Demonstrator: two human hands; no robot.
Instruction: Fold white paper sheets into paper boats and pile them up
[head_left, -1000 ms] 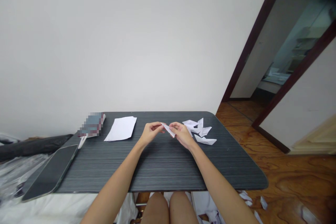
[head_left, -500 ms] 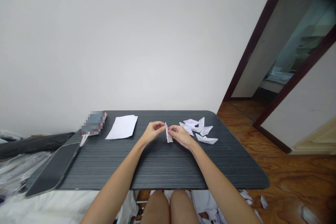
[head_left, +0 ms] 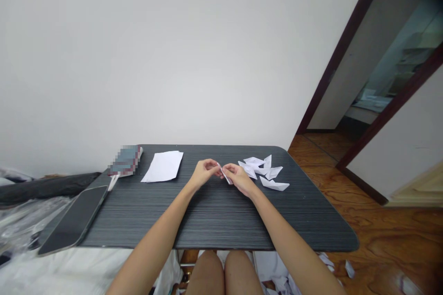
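Note:
A small piece of folded white paper (head_left: 226, 176) is held between both hands above the middle of the dark table. My left hand (head_left: 204, 173) pinches its upper left end between thumb and fingers. On the other side, my right hand (head_left: 238, 179) grips it with thumb and fingertips, hiding part of the paper. Just right of my right hand lies a group of folded paper boats (head_left: 258, 168), with one separate paper boat (head_left: 274, 184) nearer to me.
A stack of white paper sheets (head_left: 163, 166) lies left of my hands on the striped dark table (head_left: 221, 226). Farther left are a blurred book-like item (head_left: 125, 160) and a large phone or tablet (head_left: 74, 221) at the edge. Paper scraps (head_left: 349, 268) lie on the floor.
The folded paper has turned from nearly upright to a slant, its lower end swinging right towards my right hand. Both hands keep hold of it, and the view has shifted slightly.

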